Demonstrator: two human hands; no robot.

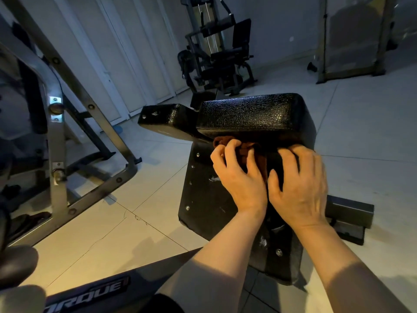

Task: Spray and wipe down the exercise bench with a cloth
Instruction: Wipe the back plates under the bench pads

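Note:
The black exercise bench (203, 190) fills the centre, its underside board with bolts facing me and a padded black cushion (250, 116) standing up at the far end. A dark reddish-brown cloth (246, 147) lies bunched in the gap just below the cushion. My left hand (239, 177) has its fingers curled into the cloth. To its right, my right hand (297, 184) also has curled fingers, pressed on the dark cloth or board at the cushion's base; what it grips is too dark to tell. No spray bottle is in view.
A grey steel rack frame (67, 141) stands on the left. A weight machine (216, 53) is at the back, and a mirror frame (352, 37) at the far right. The bench's black foot bar (349, 213) sticks out right. The floor (140, 218) is pale tile.

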